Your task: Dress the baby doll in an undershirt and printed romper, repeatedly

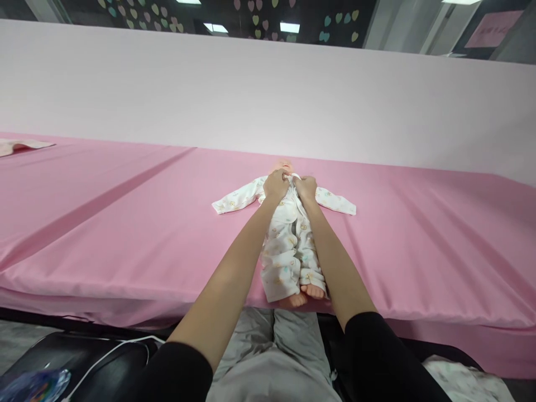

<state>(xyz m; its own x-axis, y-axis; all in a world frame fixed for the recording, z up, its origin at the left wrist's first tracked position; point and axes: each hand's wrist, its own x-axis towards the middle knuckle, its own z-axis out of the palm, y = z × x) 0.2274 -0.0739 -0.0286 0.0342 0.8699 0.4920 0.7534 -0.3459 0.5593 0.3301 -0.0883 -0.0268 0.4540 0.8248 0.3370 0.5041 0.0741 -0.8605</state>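
Note:
A baby doll (312, 291) lies on its back on the pink mat, feet toward me and head at the far side. It wears a white patterned baby shirt (238, 199) with both sleeves spread out sideways, and matching trousers (281, 273). At the neckline, my left hand (276, 185) is closed on one side of the shirt. My right hand (306, 188) grips the shirt's other side just across from it. The hands are close together below the doll's chin and hide part of its chest. Bare feet show beyond the trouser cuffs.
The pink mat (125, 223) ends at a low white wall (251, 95) behind. A folded cloth (23, 146) lies at the far left. Below the mat's front edge are a black seat (96, 363) with a white cable (113, 349) and, at right, a patterned cloth (464, 379).

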